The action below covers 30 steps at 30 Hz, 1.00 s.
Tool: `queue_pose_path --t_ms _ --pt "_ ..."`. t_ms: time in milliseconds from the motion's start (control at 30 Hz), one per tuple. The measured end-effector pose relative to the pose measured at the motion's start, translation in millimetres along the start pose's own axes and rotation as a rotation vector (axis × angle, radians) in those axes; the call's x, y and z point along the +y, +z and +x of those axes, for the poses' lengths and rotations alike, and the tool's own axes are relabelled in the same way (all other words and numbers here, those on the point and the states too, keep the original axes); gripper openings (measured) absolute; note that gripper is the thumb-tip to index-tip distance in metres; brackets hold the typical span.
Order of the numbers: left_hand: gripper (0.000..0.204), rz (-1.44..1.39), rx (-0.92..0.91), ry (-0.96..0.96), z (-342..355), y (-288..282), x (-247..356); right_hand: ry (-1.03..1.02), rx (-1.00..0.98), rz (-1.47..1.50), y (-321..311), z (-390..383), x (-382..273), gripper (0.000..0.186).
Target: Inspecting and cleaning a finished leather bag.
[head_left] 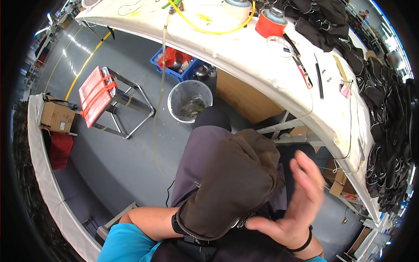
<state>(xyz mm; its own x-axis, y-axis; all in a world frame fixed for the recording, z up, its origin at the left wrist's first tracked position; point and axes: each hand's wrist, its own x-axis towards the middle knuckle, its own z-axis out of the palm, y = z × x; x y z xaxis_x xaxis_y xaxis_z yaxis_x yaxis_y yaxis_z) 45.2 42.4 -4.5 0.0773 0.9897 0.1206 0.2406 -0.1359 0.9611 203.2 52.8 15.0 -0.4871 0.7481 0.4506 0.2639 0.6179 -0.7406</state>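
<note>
A dark brown fabric pouch (233, 185) with a zip along its open edge covers my left hand, which is pushed inside it and hidden; only my left wrist with a black band (175, 223) shows. My right hand (297, 205) is open and slightly blurred, its fingers spread beside the pouch's right side and its thumb touching the zipped rim. Both are held over my lap, above grey trousers (200, 153).
A curved white worktable (262, 65) carries a red can (270, 22), a white can (237, 8), a yellow hose, slim tools and piles of black fabric pieces (384, 100). Below it stand a clear bin (190, 101), a blue crate (178, 65), a red-seated metal stool (102, 94) and cardboard boxes (56, 115).
</note>
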Motion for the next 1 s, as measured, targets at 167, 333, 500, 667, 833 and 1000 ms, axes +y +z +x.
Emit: queue_pose_path --t_ms 167,333,500,667,833,1000 --pt "0.049 -0.596 0.006 -0.335 -71.0 -1.7 -28.9 0.395 -0.092 0.770 37.1 -21.0 23.0 0.070" --pt "0.059 -0.041 -0.220 0.076 -60.9 -13.3 -36.8 0.471 -0.047 0.768 40.6 -34.2 34.4 0.053" --pt "0.036 -0.249 -0.256 -0.191 -21.1 -23.3 8.3 0.273 -0.247 0.443 14.1 -8.0 46.2 0.043" --pt "0.008 -0.302 -0.069 0.072 -22.1 -11.7 -13.8 0.189 -0.368 0.306 4.0 8.7 34.6 0.042" --pt "0.029 -0.058 -0.404 0.333 -3.9 -28.5 -42.1 0.343 -0.243 0.319 14.0 -13.4 44.2 0.041" --pt "0.014 -0.311 -0.204 0.036 -54.1 -34.8 -12.8 0.283 -0.272 0.261 19.3 -8.0 34.5 0.037"
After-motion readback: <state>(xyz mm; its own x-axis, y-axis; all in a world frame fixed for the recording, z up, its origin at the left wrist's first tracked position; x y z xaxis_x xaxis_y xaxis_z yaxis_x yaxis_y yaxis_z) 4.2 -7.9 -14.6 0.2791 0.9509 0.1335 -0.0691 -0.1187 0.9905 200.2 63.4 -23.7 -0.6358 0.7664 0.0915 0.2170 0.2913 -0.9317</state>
